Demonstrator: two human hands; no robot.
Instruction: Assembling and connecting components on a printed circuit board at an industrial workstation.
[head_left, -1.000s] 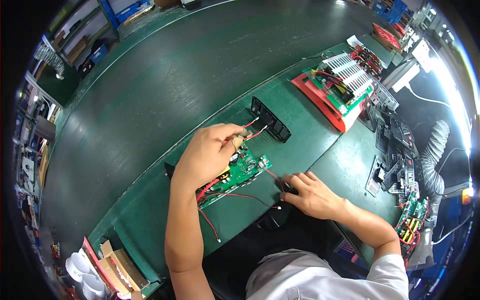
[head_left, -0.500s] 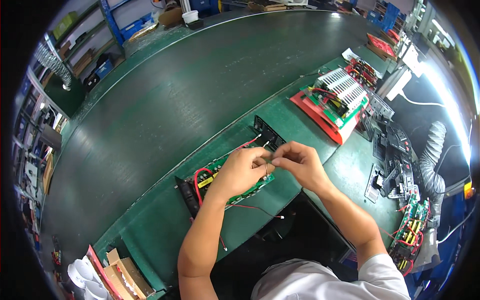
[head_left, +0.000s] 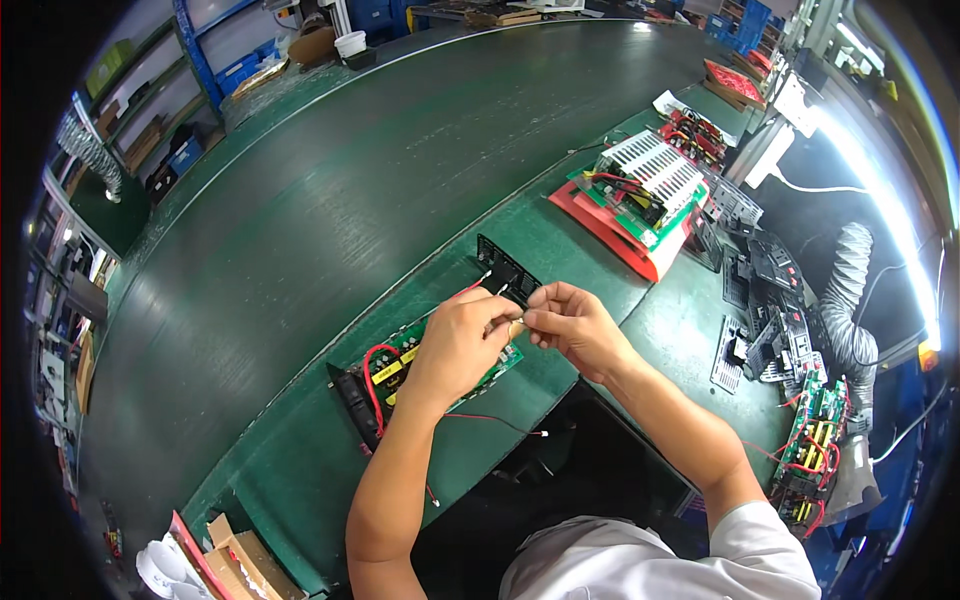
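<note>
A green circuit board [head_left: 505,362] with yellow-wrapped parts and a thick red wire [head_left: 372,375] lies on the green bench under my hands. At its left end stands a black end panel [head_left: 352,405]; a black vented panel [head_left: 508,270] stands at its far right end. Above the board, my left hand [head_left: 455,345] has its fingers closed in a pinch. My right hand [head_left: 580,332] pinches at the same spot, fingertips almost touching the left ones. Between them shows a thin wire, its end mostly hidden by the fingers. Loose leads with white plugs [head_left: 543,433] hang toward me.
A dark conveyor belt [head_left: 330,200] runs beyond the bench. To the right, a silver-finned circuit assembly [head_left: 655,165] rests on a red tray [head_left: 610,232]. Black plastic panels [head_left: 775,335], another board [head_left: 815,440] and a flexible duct [head_left: 850,300] are farther right. A cardboard box [head_left: 240,560] sits lower left.
The whole view has shifted slightly, so the bench things appear farther left. My right fingers have closed more tightly together, meeting the left fingertips at the wire.
</note>
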